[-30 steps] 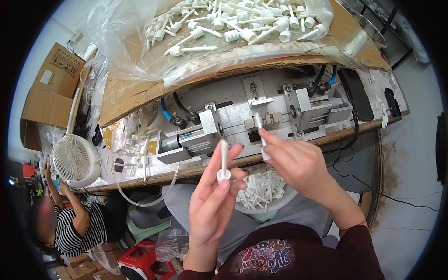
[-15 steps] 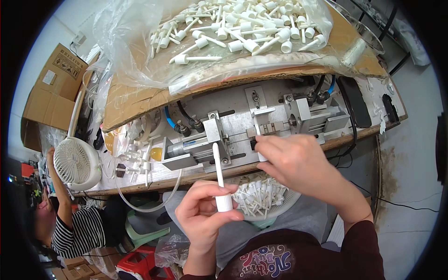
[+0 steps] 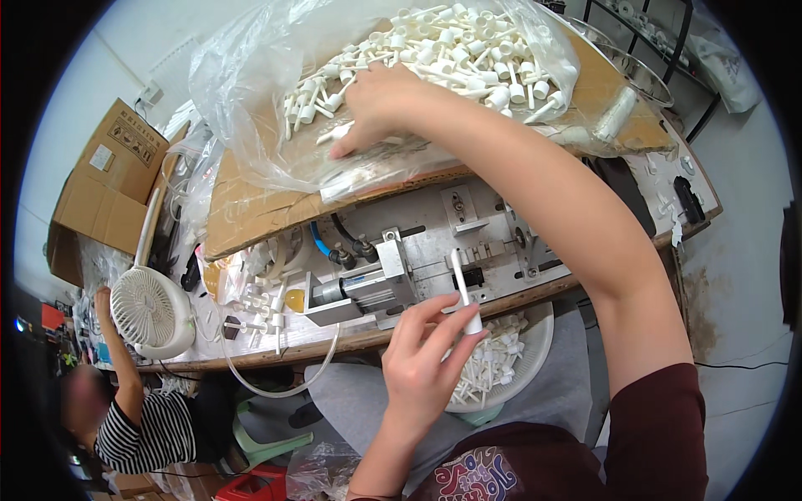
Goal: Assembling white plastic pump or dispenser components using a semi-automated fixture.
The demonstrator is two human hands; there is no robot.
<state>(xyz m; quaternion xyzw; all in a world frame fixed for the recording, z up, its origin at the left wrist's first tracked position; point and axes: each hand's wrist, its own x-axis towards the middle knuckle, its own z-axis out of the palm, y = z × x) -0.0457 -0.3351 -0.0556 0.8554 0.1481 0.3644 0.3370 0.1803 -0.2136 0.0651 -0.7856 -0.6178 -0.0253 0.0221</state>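
Observation:
My left hand (image 3: 423, 357) pinches a white cap with a long stem (image 3: 464, 292) between thumb and fingers, stem pointing up, in front of the metal clamping fixture (image 3: 480, 253). My right arm stretches over the bench, and my right hand (image 3: 376, 104) is at the near left edge of a heap of white stemmed caps (image 3: 468, 50) on clear plastic sheeting. Its thumb and fingers are spread apart around a loose piece (image 3: 336, 134); whether they touch it I cannot tell. A white basket (image 3: 543, 351) of similar pieces sits on my lap, below the fixture.
Cardboard (image 3: 242, 204) under the heap overhangs the fixture. A pneumatic cylinder (image 3: 355, 292) with blue and black hoses stands on its left. A white fan (image 3: 150, 311) is at the bench's left end, where a person in a striped shirt (image 3: 154, 426) sits. A black phone (image 3: 626, 196) lies right.
My right hand has left the fixture and reached up to the heap. My left hand has moved right with its stemmed cap, toward the fixture's middle. The view has shifted slightly.

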